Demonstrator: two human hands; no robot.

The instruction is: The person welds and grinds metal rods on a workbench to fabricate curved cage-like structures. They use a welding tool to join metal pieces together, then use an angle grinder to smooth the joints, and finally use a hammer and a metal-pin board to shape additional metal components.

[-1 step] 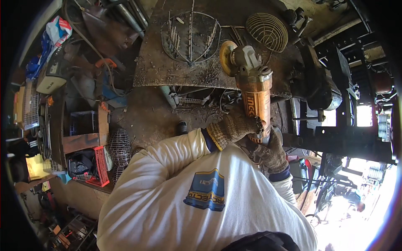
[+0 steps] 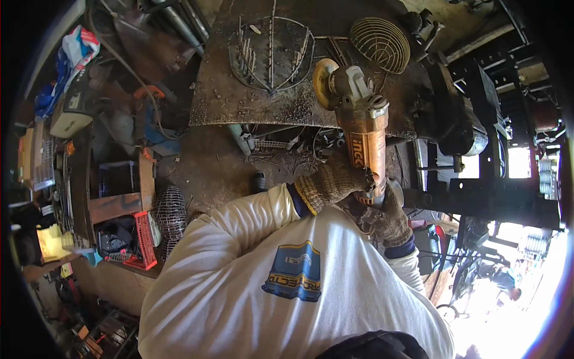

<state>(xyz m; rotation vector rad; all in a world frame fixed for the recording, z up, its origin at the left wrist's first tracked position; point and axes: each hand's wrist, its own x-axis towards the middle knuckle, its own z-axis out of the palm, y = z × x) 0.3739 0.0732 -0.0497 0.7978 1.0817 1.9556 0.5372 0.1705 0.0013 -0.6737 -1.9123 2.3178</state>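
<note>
An orange and grey angle grinder stands upright in front of my body, its head pointing away from me. The yellowish-brown disc at its head faces left. My left hand, in a brown knitted work glove, wraps round the lower part of the grinder's body from the left. Lower down, my right hand, gloved the same way, is closed about the tail end from the right; some of its fingers are hidden. Beyond the disc, a round wire frame with short rods lies on the dark metal worktable.
A domed wire grille lies at the table's far right, near a dark vise-like block. Red plastic crates and a wire coil-like basket stand at left. Scrap metal lies under the table. Another person is in the bright area at right.
</note>
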